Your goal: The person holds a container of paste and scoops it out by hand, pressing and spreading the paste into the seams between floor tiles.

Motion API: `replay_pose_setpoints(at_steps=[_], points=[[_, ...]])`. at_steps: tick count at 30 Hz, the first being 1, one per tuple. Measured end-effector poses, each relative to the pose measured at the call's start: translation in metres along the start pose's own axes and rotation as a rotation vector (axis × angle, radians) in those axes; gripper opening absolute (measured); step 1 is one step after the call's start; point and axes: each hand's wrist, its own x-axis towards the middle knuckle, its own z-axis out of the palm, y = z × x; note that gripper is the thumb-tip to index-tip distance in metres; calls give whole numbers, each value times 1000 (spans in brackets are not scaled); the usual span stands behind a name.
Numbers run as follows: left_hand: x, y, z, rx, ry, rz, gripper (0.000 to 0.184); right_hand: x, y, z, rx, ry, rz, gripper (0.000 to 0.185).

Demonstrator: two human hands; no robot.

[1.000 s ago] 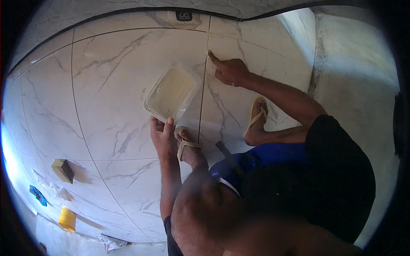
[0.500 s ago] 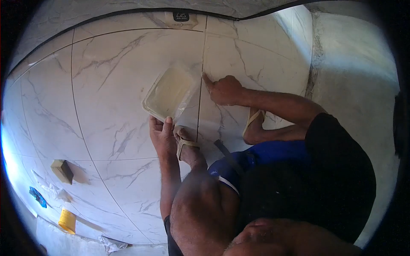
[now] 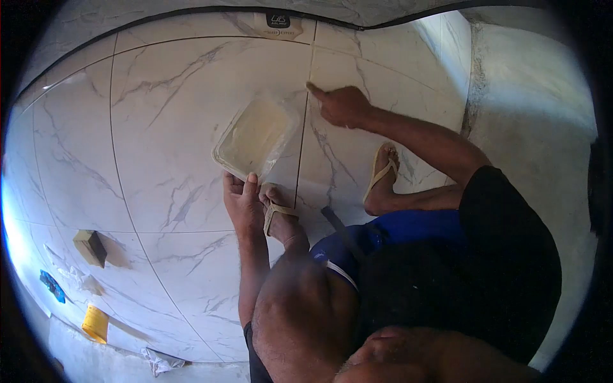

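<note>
My left hand grips the near edge of a clear plastic tub, thumb over the rim and fingers beneath. Pale paste covers the inside of the tub, which is tilted above the marbled floor tiles. To the right, my right hand has its index finger stretched out, the tip touching the dark joint between two tiles. Its other fingers are curled in, and nothing shows in them. Above the fingertip, the joint looks pale and filled; below, it is dark.
My sandalled feet rest on the tiles. At the lower left lie a block, a blue crumpled item, a yellow container and pieces of plastic. A dark cable runs along the top; rough concrete lies right.
My right hand slid toward me along the joint, then moved back up it. My left hand and the tub have stayed nearly still. The view has shifted slightly.
</note>
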Motion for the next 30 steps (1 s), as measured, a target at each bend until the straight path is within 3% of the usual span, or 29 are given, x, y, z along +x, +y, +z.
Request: replay_pose_setpoints(at_steps=[1, 2, 8, 11, 17, 19, 23, 26, 30], points=[[0, 0, 1, -6, 2, 2, 51, -7, -9, -4, -1, -118, 44, 65], [0, 1, 2, -12, 2, 6, 51, -13, -7, 4, -47, -95, -48, 66], [-2, 6, 5, -28, -2, 6, 50, -6, 20, 13, 3, 184, -136, 72], [0, 8, 7, -19, -4, 4, 50, -8, -9, -8, 83, -166, 58, 77], [3, -1, 2, -27, -29, 9, 54, -22, -31, 37, 41, -129, -36, 77], [3, 2, 4, -29, -31, 10, 56, -23, -33, 17, 96, -155, 13, 78], [0, 7, 6, -35, -30, -17, 58, -11, -14, 0, 50, 44, 77, 79], [2, 5, 6, -50, -47, 1, 60, -11, -24, -3, 92, -184, 102, 80], [2, 5, 7, -64, -42, 10, 60, -13, -13, 13, 1, -75, 21, 78]])
